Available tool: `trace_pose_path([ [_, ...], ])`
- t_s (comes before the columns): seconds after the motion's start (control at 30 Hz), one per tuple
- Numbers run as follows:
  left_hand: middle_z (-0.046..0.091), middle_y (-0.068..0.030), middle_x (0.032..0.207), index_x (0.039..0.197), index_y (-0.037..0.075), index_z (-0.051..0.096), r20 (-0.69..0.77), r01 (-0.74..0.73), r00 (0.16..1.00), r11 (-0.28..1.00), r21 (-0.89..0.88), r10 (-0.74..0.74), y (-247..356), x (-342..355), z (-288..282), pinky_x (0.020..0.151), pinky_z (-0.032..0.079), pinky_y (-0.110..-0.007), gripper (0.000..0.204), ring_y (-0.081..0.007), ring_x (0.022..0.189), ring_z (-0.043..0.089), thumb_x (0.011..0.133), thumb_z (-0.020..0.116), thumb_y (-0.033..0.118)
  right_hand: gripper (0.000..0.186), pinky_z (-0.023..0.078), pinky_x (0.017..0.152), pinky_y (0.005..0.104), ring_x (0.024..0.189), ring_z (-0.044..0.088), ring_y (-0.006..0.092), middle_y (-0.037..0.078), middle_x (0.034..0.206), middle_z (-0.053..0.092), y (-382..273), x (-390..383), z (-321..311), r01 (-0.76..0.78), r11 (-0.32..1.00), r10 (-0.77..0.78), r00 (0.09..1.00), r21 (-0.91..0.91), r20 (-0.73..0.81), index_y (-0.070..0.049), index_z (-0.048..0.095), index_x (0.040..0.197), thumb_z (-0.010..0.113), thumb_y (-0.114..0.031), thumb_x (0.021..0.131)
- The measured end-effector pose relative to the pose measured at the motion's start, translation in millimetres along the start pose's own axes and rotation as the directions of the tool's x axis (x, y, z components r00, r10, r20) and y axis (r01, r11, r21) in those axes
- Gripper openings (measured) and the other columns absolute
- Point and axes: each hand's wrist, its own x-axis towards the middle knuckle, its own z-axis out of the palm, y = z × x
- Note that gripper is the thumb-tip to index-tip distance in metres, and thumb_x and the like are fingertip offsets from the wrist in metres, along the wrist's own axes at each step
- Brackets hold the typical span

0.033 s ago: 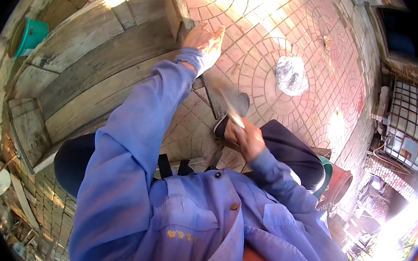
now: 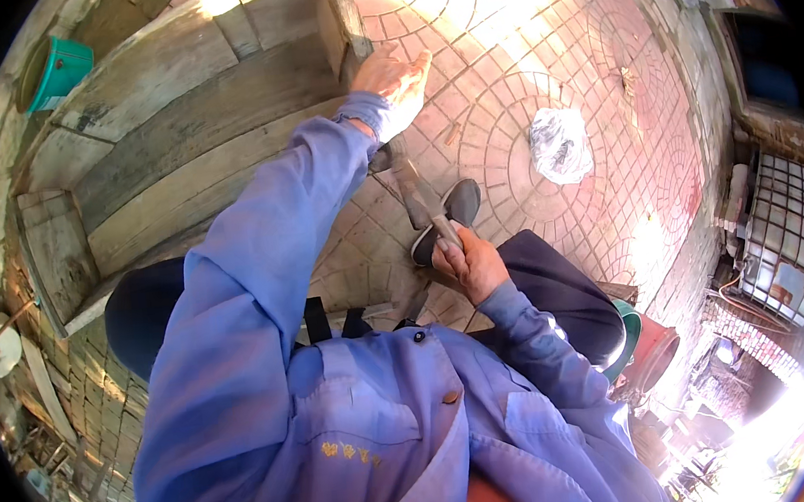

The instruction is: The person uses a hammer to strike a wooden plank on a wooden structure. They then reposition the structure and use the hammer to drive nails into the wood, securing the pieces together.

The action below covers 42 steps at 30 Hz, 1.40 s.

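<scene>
My right hand [image 2: 473,266] is closed round the wooden handle of a hammer [image 2: 419,189]. The handle slants up and left; its dark head lies at the near right corner of a long wooden trough [image 2: 210,134], partly hidden by my left sleeve. My left hand [image 2: 394,84] is at the trough's right end board [image 2: 341,27], with fingers stretched out and apart. Its palm side is hidden, so any contact with the wood cannot be made out.
A crumpled clear plastic bag [image 2: 560,146] lies on the red patterned paving. Behind the trough stands a green bucket [image 2: 64,70]. A red bucket [image 2: 655,351] is beside my right knee, and a caged white tank [image 2: 786,241] stands at far right. My dark shoe [image 2: 462,203] is below the hammer.
The hammer, blurred before, has swung left and down to the trough's corner, and now shows sharply. My right hand has turned slightly with it; my left hand stays in place.
</scene>
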Motion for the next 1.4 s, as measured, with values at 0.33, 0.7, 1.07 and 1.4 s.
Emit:
trace_pose_path([
  [0.33, 0.070, -0.0130, 0.077, 0.134, 0.003, 0.059, -0.028, 0.005, 1.000, 0.999, -0.033, -0.006, 0, -2, -8, 0.112, 0.040, -0.038, 0.042, -0.0283, 0.085, 0.067, 0.094, 0.046, 0.007, 0.048, 0.033, 0.050, 0.0291, 0.052, 0.042, 0.0137, 0.005, 0.067, 0.047, -7, -9, -22, 0.616, 0.620, -0.510, 0.787, 0.486, -0.346, -0.002, 0.057, 0.086, 0.059, -0.048, 0.098],
  [0.7, 0.068, -0.0120, 0.066, 0.132, -0.001, 0.057, -0.060, -0.025, 0.998, 1.000, -0.013, 0.025, -4, 1, -1, 0.109, 0.040, -0.038, 0.042, -0.0269, 0.072, 0.069, 0.093, 0.044, 0.011, 0.059, 0.025, 0.045, 0.0264, 0.049, 0.038, 0.0079, -0.001, 0.056, 0.044, -42, -20, -44, 0.211, 0.903, -0.113, 0.957, 0.375, -0.267, -0.002, 0.055, 0.079, 0.045, -0.055, 0.104],
  [1.07, 0.072, -0.0210, 0.097, 0.126, 0.002, 0.063, -0.169, 0.022, 0.985, 0.998, -0.059, -0.031, -3, 2, 0, 0.111, 0.041, -0.044, 0.039, -0.0336, 0.108, 0.064, 0.088, 0.054, 0.009, 0.020, 0.049, 0.061, 0.0431, 0.067, 0.061, 0.0370, 0.017, 0.075, 0.062, 61, -1, -3, -0.057, 0.992, 0.058, 0.998, 0.109, -0.002, -0.003, 0.056, 0.093, 0.059, -0.021, 0.100],
  [1.4, 0.057, -0.0279, 0.133, 0.135, -0.004, 0.052, -0.231, 0.494, 0.668, 0.653, -0.574, -0.708, 28, -62, -23, 0.109, 0.040, -0.047, 0.049, -0.0415, 0.127, 0.052, 0.093, 0.062, 0.021, 0.034, 0.050, 0.070, 0.0438, 0.079, 0.066, 0.0376, 0.020, 0.085, 0.068, 81, 65, -225, -0.086, 0.959, 0.006, 0.959, -0.270, -0.284, -0.005, 0.068, 0.111, 0.068, -0.034, 0.092],
])
